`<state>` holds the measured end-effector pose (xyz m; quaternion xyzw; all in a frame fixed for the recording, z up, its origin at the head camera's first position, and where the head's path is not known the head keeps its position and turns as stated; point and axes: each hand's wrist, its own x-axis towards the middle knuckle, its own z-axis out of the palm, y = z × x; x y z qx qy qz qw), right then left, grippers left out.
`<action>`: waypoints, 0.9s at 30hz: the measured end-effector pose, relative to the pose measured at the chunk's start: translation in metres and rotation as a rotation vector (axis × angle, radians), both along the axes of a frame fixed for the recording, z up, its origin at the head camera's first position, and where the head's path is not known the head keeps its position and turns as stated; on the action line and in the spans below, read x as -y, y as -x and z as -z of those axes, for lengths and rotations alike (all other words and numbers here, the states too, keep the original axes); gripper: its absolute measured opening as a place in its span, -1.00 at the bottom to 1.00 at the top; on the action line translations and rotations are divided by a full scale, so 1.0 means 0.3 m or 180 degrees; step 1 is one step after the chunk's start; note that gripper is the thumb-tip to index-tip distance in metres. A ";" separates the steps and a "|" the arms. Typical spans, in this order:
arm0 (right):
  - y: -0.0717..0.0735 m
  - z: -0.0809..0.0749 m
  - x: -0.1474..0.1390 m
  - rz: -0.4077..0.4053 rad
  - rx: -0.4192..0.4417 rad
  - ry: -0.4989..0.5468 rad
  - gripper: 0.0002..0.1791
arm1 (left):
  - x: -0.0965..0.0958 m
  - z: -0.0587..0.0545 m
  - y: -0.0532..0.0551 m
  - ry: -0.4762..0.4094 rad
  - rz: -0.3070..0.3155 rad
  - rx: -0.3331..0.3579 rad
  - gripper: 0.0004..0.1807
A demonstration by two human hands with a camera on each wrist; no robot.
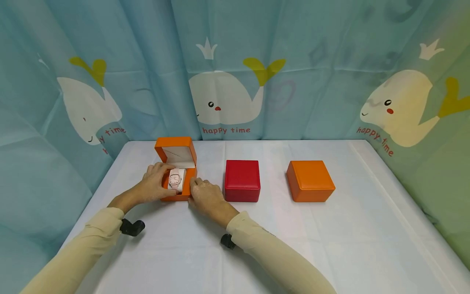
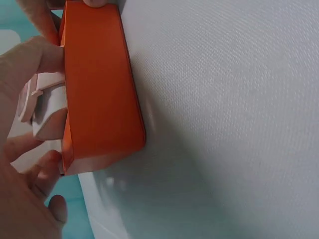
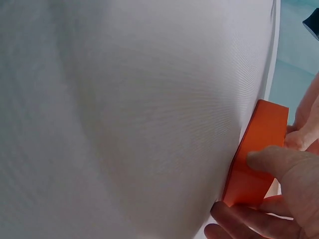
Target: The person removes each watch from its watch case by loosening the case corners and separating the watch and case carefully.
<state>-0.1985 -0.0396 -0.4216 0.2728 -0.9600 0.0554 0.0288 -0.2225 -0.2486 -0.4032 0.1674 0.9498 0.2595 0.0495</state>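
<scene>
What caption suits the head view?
Left hand around pale pink watch, right hand holding open squarish orange box; closed squarish red box and closed squarish orange box on white cloth.

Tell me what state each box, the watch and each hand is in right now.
Left orange box, open, lid raised
Watch, inside that box
Red box, closed
Right orange box, closed
Left hand, fingers around the watch
Right hand, holding the open box

Long cream sleeves [image 1: 78, 249], creased near the cuffs [image 1: 114, 214], small rounded black wrist-worn devices [image 1: 133, 228], bare hands [image 1: 152, 184]
</scene>
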 end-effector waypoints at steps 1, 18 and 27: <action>0.000 0.000 0.001 0.0000 -0.0009 -0.0001 -0.36 | 0.001 0.001 0.001 -0.0013 -0.0007 -0.0035 -0.13; -0.007 0.004 -0.003 -0.0025 -0.0085 -0.0021 -0.38 | -0.005 0.025 -0.020 -0.0611 -0.0034 -0.0454 -0.11; -0.015 -0.012 -0.015 -0.0007 0.0302 0.0129 -0.25 | -0.013 0.028 -0.034 -0.0906 -0.0053 -0.0837 -0.15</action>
